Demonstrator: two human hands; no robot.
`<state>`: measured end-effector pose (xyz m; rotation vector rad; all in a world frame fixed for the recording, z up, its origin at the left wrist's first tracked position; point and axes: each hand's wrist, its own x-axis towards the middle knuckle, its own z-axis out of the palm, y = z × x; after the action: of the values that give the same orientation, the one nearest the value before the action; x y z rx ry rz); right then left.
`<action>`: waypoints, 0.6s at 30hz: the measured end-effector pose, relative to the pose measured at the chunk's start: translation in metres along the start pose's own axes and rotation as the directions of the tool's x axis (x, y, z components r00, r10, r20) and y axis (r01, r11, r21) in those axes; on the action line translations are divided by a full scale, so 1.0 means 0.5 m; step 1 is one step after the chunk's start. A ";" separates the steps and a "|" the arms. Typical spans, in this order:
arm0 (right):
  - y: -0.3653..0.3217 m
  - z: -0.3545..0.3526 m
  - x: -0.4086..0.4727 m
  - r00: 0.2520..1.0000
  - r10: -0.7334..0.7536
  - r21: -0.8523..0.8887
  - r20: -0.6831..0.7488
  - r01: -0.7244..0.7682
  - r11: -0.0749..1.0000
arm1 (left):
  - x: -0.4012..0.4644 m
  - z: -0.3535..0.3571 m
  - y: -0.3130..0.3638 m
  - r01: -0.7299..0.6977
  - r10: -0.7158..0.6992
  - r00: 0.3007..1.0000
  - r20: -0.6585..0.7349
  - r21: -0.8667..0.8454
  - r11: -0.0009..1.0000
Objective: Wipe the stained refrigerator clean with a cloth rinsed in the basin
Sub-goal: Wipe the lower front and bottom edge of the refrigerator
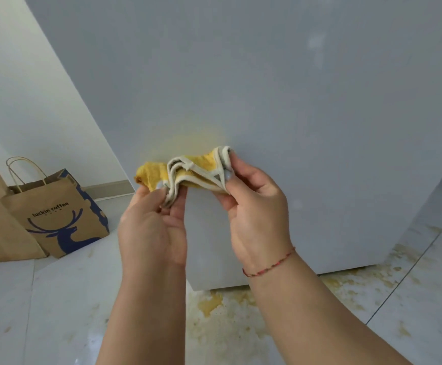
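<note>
Where yellow spatter marks the floor tiles (241,335), the left hand (151,227) and right hand (256,209) each pinch an end of the folded yellow cloth (188,169), held before the refrigerator (267,88) beside its faint yellow stain (188,140); paper bags (56,214) stand beyond

two paper bags (56,214) by wall (30,83)

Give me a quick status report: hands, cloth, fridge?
Left hand and right hand both pinching yellow cloth. Faint yellow stain on fridge. Nothing in the way.
</note>
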<state>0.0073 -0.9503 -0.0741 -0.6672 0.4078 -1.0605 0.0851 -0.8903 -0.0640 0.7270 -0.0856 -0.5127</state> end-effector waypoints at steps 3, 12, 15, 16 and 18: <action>-0.008 -0.033 -0.021 0.998 0.039 0.081 0.040 -0.043 0.996 | -0.022 -0.015 0.008 0.001 -0.004 0.999 0.054 0.067 0.998; 0.000 -0.059 0.004 0.985 0.135 0.028 -0.110 -0.133 0.991 | 0.000 -0.022 0.006 0.197 -0.185 0.980 -0.075 0.226 0.954; -0.009 -0.039 0.016 0.979 0.139 -0.072 -0.150 -0.151 0.986 | 0.011 -0.007 0.016 0.230 -0.211 0.972 -0.100 0.252 0.940; -0.017 -0.028 0.018 0.976 0.141 -0.108 -0.165 -0.160 0.981 | 0.014 -0.001 0.023 0.251 -0.229 0.967 -0.113 0.262 0.932; -0.035 -0.010 0.018 0.970 0.135 -0.186 -0.202 -0.173 0.967 | 0.014 0.011 0.035 0.300 -0.269 0.952 -0.144 0.277 0.913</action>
<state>-0.0032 -0.9653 -0.0657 -0.7055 0.7291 -0.9428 0.0974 -0.8861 -0.0493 1.0685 0.0428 -0.7504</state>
